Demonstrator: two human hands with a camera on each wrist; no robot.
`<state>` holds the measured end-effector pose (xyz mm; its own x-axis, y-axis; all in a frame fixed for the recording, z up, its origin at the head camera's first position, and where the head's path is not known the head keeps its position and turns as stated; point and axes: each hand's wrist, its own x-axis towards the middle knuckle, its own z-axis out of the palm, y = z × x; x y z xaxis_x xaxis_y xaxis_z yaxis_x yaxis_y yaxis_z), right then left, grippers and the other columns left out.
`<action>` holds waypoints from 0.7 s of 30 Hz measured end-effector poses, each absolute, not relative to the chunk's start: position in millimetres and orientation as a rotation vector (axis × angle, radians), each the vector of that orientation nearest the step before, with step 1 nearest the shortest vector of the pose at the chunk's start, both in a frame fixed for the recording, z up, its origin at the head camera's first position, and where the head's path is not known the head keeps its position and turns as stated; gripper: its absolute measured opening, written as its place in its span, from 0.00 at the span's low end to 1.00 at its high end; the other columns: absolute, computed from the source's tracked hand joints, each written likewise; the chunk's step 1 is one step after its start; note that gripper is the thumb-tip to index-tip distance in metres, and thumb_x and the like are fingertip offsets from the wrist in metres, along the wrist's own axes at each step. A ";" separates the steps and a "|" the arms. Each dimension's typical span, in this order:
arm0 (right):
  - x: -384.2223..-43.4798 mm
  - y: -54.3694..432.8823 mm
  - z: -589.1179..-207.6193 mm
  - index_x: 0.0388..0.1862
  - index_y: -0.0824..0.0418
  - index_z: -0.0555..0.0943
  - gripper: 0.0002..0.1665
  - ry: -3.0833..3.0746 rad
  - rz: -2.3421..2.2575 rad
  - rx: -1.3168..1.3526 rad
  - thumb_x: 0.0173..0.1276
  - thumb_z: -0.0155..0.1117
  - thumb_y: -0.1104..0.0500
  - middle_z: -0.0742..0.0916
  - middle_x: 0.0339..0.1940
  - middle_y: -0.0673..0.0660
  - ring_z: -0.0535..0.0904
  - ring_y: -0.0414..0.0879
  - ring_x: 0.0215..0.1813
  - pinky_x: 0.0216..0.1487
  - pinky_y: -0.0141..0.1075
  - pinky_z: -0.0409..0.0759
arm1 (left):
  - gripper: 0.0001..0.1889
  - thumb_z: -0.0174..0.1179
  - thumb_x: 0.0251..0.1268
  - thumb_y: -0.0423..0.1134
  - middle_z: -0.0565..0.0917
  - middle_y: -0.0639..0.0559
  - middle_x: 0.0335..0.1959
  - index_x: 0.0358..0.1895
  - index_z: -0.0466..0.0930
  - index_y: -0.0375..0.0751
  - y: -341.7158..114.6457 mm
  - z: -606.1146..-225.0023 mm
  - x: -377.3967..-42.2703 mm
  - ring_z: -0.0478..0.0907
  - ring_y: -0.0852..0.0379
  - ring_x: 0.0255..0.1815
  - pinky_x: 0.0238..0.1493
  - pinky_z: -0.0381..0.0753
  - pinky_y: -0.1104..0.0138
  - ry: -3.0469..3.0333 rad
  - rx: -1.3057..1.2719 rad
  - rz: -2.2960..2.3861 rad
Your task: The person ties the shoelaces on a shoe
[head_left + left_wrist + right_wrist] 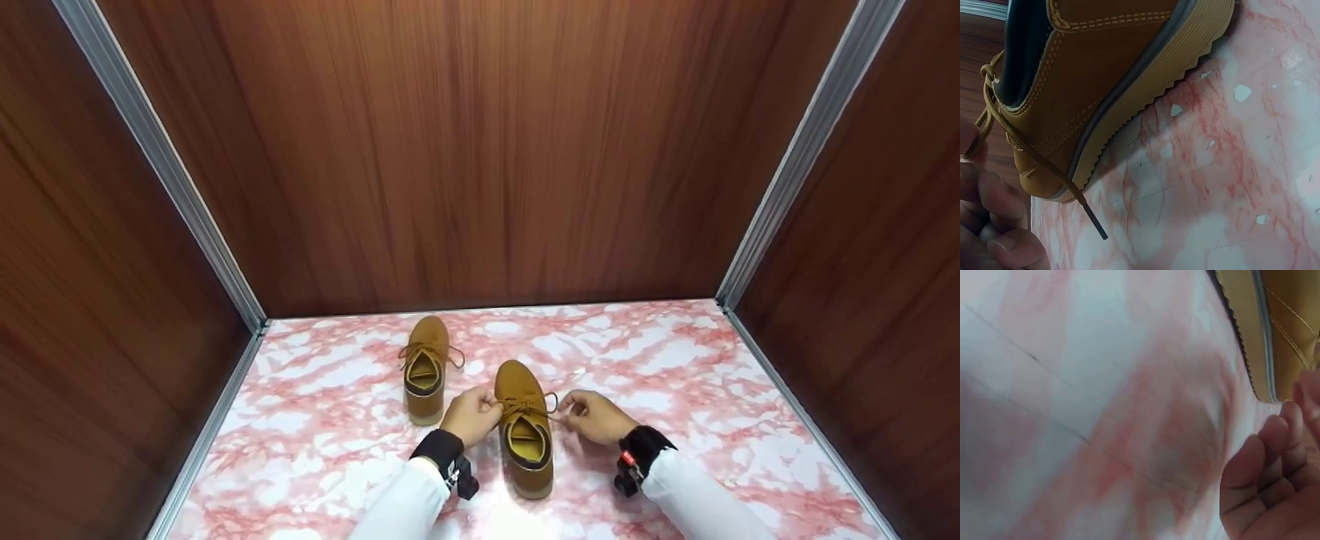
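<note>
A tan lace-up shoe (523,450) stands on the floor between my two hands, toe pointing away, its laces tied in a bow. At its left side my left hand (472,415) pinches a loop of the shoelace (1033,152), whose dark-tipped free end hangs down over the sole. On the other side my right hand (598,417) has its fingers curled and thumb and forefinger together at the lace end beside the bow. In the right wrist view, curled fingers (1244,464) show near the sole, with the lace out of sight.
The matching tan shoe (426,375) stands farther back on the left, its lace also in a bow. Red-and-white marbled flooring (667,360) lies under both shoes. Wood-grain panels (480,165) with metal corner strips (810,150) enclose the back and sides.
</note>
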<state>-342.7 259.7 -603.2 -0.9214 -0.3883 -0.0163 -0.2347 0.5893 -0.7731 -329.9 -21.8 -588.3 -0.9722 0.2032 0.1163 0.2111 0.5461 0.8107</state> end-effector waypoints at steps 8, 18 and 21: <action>-349.5 247.9 -589.7 0.49 0.62 0.85 0.11 2.638 -1.320 -0.506 0.75 0.66 0.55 0.86 0.39 0.57 0.82 0.42 0.36 0.36 0.30 0.79 | 0.10 0.61 0.74 0.39 0.70 0.63 0.19 0.32 0.80 0.41 -24.9 -585.4 -330.4 0.69 0.66 0.21 0.27 0.69 0.72 -2.795 -0.427 -1.411; -345.9 241.0 -580.6 0.23 0.55 0.80 0.17 2.971 -1.116 -0.563 0.75 0.68 0.56 0.74 0.21 0.43 0.67 0.34 0.23 0.27 0.28 0.66 | 0.15 0.58 0.79 0.43 0.87 0.48 0.23 0.27 0.77 0.47 -30.2 -580.0 -333.3 0.73 0.65 0.22 0.27 0.70 0.71 -2.894 -0.469 -1.256; -344.9 240.5 -579.7 0.21 0.51 0.76 0.20 3.071 -0.956 -0.578 0.76 0.66 0.52 0.72 0.19 0.42 0.68 0.35 0.23 0.28 0.31 0.67 | 0.16 0.58 0.79 0.42 0.78 0.56 0.19 0.26 0.75 0.47 -31.5 -580.3 -334.8 0.71 0.63 0.23 0.28 0.69 0.70 -2.876 -0.513 -1.120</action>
